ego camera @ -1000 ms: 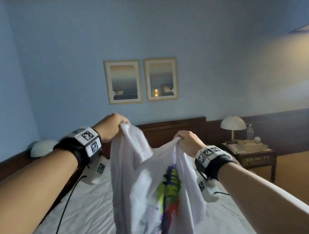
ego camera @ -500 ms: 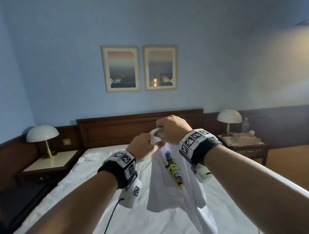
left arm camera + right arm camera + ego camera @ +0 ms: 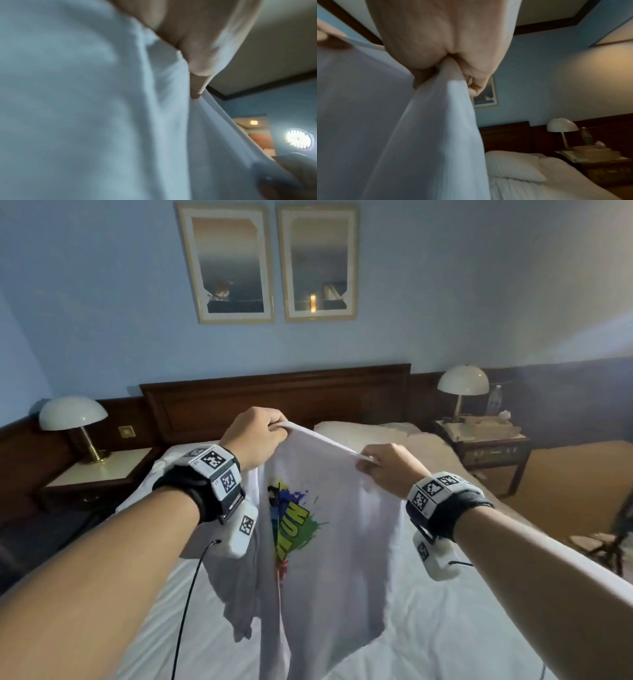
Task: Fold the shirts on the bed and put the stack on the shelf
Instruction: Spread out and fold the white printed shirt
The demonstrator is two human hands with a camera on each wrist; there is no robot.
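Both hands have drawn apart since half a second ago, stretching the white shirt [image 3: 329,542] taut above the bed [image 3: 445,628]. Left hand [image 3: 255,436] and right hand [image 3: 387,470] each pinch its top edge.

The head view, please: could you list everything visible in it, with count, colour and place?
Shirt: one, white with a multicoloured print, held up over the bed.
Bed: one, white sheets, below the shirt.
Pillow: one, white, at the bed's head.
Headboard: one, dark wood, against the wall.
Framed pictures: two, pale frames, on the blue wall.
Lamps: two, white domes, one on each nightstand.
Nightstands: two, dark wood, either side of the bed.
Bottle: one, clear, right nightstand.
Left hand: grips the shirt's top edge.
Right hand: grips the same edge.
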